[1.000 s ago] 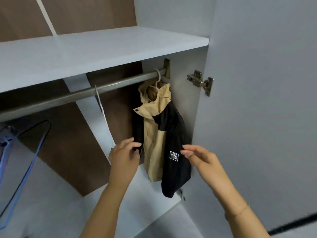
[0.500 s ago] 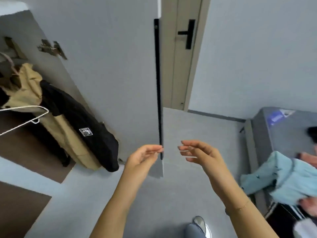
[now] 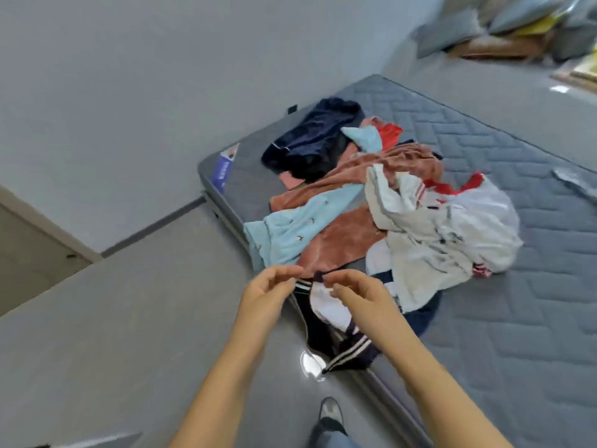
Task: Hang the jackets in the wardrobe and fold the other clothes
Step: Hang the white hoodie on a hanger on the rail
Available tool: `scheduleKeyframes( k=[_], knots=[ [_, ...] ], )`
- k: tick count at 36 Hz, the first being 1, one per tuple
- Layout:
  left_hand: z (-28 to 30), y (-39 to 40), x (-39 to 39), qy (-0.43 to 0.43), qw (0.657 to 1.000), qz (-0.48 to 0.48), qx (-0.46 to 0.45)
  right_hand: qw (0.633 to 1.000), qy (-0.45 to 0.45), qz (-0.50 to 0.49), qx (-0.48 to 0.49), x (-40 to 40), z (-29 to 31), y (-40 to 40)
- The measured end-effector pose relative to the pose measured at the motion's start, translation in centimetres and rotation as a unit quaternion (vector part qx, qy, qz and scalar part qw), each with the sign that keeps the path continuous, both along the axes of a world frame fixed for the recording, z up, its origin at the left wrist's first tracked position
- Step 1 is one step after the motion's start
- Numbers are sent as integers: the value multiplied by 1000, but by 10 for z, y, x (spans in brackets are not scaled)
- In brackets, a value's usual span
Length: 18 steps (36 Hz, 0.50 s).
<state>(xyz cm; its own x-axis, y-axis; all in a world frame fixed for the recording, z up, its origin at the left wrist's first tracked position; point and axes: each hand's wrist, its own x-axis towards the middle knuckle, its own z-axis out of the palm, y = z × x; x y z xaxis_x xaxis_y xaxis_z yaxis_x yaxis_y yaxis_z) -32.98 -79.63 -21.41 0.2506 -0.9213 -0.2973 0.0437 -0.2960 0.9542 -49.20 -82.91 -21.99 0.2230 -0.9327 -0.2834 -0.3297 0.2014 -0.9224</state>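
A heap of clothes lies on a grey quilted mattress (image 3: 517, 318). It includes a dark navy garment (image 3: 310, 137), a light blue one (image 3: 290, 231), a rust-brown one (image 3: 349, 240), a white one (image 3: 445, 234) and a red piece (image 3: 391, 134). A navy and white garment with striped trim (image 3: 329, 324) hangs over the mattress's near edge. My left hand (image 3: 268, 292) and my right hand (image 3: 358, 292) hover side by side just above that garment, fingers loosely curled, holding nothing. The wardrobe is out of view.
Grey floor (image 3: 129, 318) spreads to the left below a grey wall. Several cushions (image 3: 517, 24) are piled at the far right. My shoe (image 3: 329, 412) stands close to the mattress edge. A door frame base (image 3: 48, 234) shows at the left.
The view has swung from the wardrobe, where a beige and black jacket hangs on the rail, round to the mattress. Both hands left the jacket and now hover empty over the clothes.
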Motion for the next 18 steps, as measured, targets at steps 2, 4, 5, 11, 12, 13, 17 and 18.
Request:
scheduleKeyframes(
  k=[2,4,5,11,12,13,17,18],
  knots=[
    [-6,-40,-38,-3,999,-37,-4,998,15,-62,8,-44,-7,-19],
    [-14,-72,-70,-8,996,-87,6,991,16,-127,27,-83,-16,-31],
    [-22,-89,-89,-8,992,-125,17,986,13,-163,36,-105,-22,-38],
    [-75,-155,-154,-2,966,-246,84,955,24,-285,84,-175,-54,-57],
    [-82,-164,-162,-1,961,-259,97,948,17,-304,90,-182,-59,-60],
    [-87,-172,-168,4,958,-266,108,943,7,-321,91,-187,-63,-63],
    [-123,-216,-205,1,943,-295,152,908,-48,-394,131,-216,-88,-91],
    [-133,-229,-215,-3,941,-298,159,899,-65,-409,142,-225,-96,-99]
  ],
)
